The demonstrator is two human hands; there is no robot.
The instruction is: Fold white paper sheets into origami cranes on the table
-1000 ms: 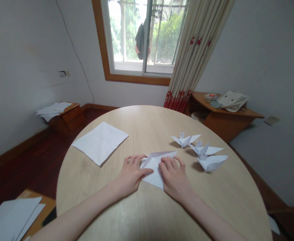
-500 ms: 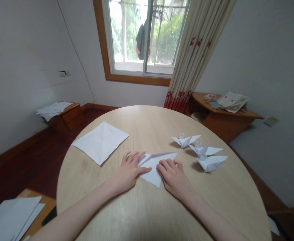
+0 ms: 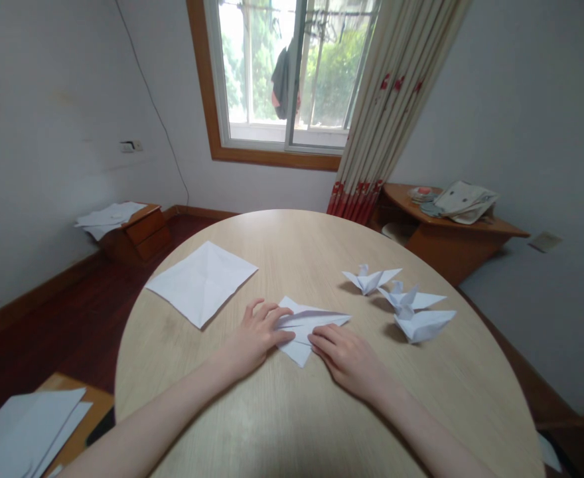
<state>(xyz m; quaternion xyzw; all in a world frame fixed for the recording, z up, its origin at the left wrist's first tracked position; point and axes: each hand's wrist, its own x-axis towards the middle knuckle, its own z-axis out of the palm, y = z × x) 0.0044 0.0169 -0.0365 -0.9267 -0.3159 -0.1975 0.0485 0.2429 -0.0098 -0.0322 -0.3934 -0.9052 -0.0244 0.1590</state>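
A partly folded white paper [image 3: 308, 323] lies on the round wooden table [image 3: 292, 259] in front of me. My left hand [image 3: 256, 334] rests on its left part, fingers stretched flat and pressing it down. My right hand [image 3: 346, 355] lies on the lower right edge of the same paper, fingers extended flat against the fold. The paper's upper flap is folded down into a narrow pointed shape.
A creased square sheet [image 3: 202, 281] lies at the table's left. Three folded paper birds [image 3: 401, 302] stand at the right. A low cabinet with papers [image 3: 123, 226] is by the left wall, a corner shelf [image 3: 451, 219] at the right, more sheets [image 3: 23, 425] at lower left.
The paper's upper flap has been folded down flatter and narrower. Both hands have slid a little toward me along the fold.
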